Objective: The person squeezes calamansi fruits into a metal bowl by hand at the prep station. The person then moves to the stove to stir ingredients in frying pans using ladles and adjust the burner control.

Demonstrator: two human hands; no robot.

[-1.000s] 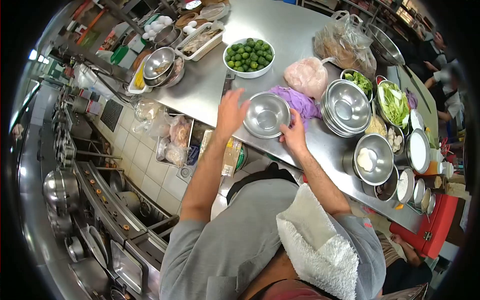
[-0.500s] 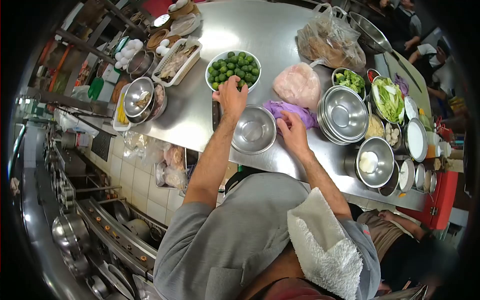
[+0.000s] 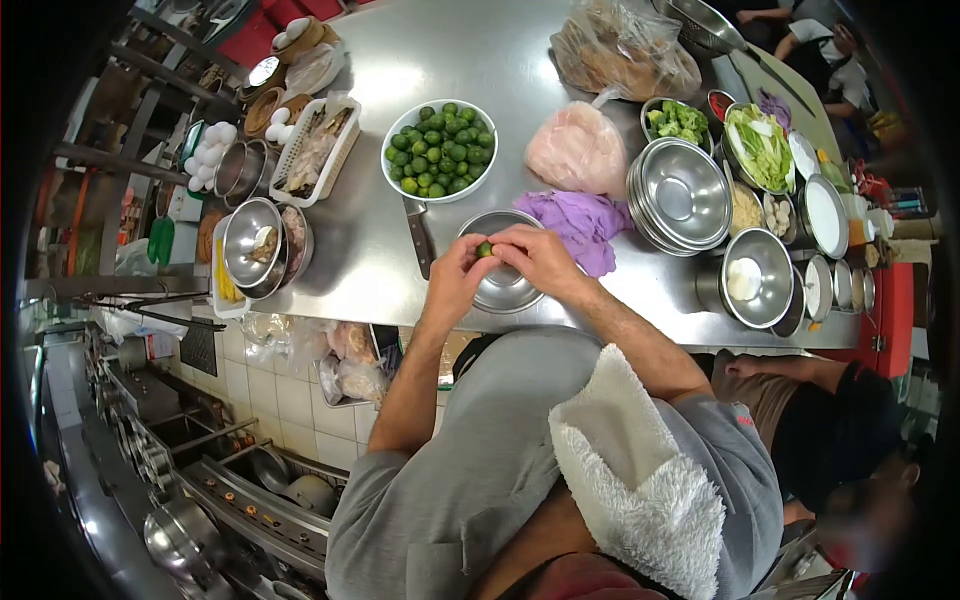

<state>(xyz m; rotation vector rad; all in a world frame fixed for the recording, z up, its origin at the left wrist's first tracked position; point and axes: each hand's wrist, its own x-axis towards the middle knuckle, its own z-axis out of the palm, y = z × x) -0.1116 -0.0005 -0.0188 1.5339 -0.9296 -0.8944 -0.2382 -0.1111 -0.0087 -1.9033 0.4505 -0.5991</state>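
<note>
Over a steel bowl (image 3: 498, 297), my left hand (image 3: 458, 278) and my right hand (image 3: 543, 262) meet at the fingertips. Between them is a small green lime (image 3: 484, 249), partly covered by the fingers; both hands grip it. Just beyond stands a white bowl (image 3: 388, 172) heaped with green limes (image 3: 440, 150). A knife (image 3: 420, 245) with a dark handle lies left of my left hand, its blade running toward the white bowl. To the right of the steel bowl, close to my right hand, lies a crumpled purple cloth (image 3: 580, 225).
Stacked steel bowls (image 3: 680, 195), a bag of pale pink meat (image 3: 577, 150), and bowls of broccoli (image 3: 677, 122) and cabbage (image 3: 758, 148) stand at right. A white basket (image 3: 318, 150) and steel bowls (image 3: 253, 243) are at left. Another person (image 3: 800, 400) is at lower right.
My left hand has come back from the white bowl with a lime. My right hand has moved left to meet it over the steel bowl. The view has shifted somewhat.
</note>
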